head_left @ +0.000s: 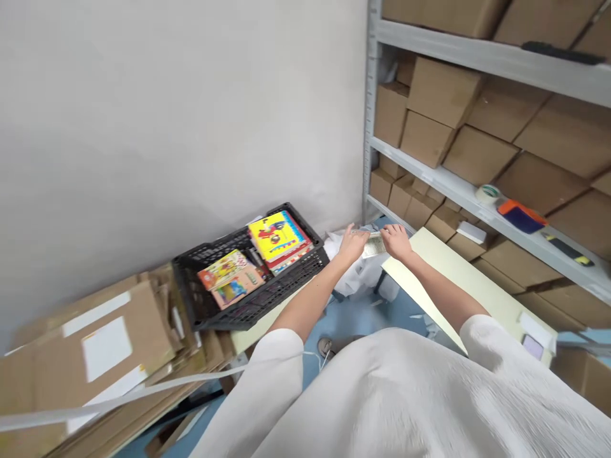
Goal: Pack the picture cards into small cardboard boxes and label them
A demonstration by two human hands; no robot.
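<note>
Out in front of me, my left hand (354, 243) and my right hand (396, 242) hold a small, pale, flat thing with printing on it (375, 245) between them. The fingers of both hands are closed on its two ends; its exact kind is too small to make out. Under and behind the hands lies crumpled white plastic sheeting (358, 273). A black plastic crate (286, 270) stands left of my left hand. Inside it are a yellow picture book (277, 236) on a stack and several colourful booklets (231, 277).
Flattened cardboard boxes (153, 318) are stacked at the left. A pale tabletop (458, 280) extends at the right, with a phone (532, 346) on it. Metal shelving (429, 172) holds cardboard boxes, a tape roll (487, 193) and an orange tape dispenser (520, 213). A white strap (143, 389) crosses the left foreground.
</note>
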